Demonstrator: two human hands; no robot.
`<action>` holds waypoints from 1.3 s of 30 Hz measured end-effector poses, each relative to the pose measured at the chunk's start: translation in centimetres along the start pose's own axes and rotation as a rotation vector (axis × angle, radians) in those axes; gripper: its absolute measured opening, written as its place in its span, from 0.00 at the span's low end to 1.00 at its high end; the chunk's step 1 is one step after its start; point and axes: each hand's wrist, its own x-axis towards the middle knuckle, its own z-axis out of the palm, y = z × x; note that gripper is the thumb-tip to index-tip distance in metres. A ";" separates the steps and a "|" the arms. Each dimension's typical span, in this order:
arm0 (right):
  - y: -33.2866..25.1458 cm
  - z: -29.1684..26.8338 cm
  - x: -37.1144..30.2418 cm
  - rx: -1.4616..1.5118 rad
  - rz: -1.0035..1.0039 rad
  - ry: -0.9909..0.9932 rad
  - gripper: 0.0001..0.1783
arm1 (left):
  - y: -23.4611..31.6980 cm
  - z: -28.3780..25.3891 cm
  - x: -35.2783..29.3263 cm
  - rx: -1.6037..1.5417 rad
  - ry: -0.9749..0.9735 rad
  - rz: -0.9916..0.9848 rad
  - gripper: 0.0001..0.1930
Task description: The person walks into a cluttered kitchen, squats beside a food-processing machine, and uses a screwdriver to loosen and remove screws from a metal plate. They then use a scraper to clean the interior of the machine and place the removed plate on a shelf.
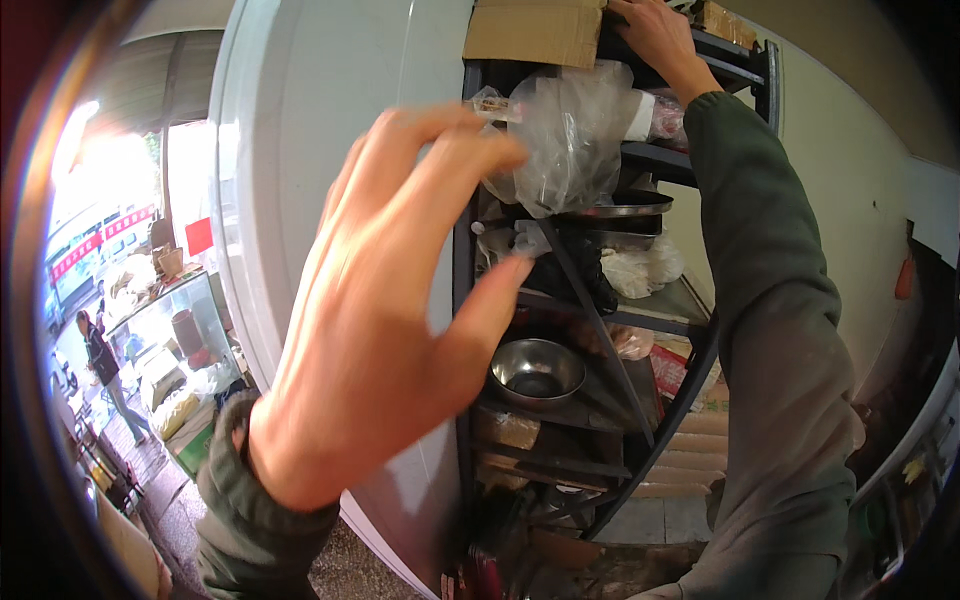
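Observation:
My left hand [375,300] is raised in front of the shelf, slightly blurred, with fingers and thumb apart and nothing between them. Behind its fingertips a clear plastic bag [570,140] hangs from the upper part of the rack; I see no firm contact. My right hand [660,40] reaches up to the top shelf, its fingers bent at the right edge of a brown cardboard box [530,35]. The picture's upper edge cuts off part of that hand and the box.
The dark metal rack [740,70] has a diagonal brace [595,330]. Its shelves hold a steel bowl [538,372], a dark pan [625,205] and white plastic bags [640,268]. A white panel [330,90] stands left of it. Outside at far left, a person [105,365] walks past a glass case [195,320].

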 end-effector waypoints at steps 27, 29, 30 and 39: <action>2.1 1.2 1.1 0.310 0.170 0.102 0.11 | -10.7 14.7 25.0 0.890 0.269 0.598 0.17; 2.2 1.4 1.1 0.291 0.143 0.045 0.10 | -10.2 13.3 26.7 1.008 0.384 0.549 0.11; 2.2 1.4 1.2 0.263 0.132 0.043 0.09 | -10.1 12.5 27.3 1.035 0.362 0.540 0.10; -0.3 0.5 2.2 0.079 0.021 -0.021 0.08 | -8.5 10.1 27.8 1.060 0.292 0.455 0.05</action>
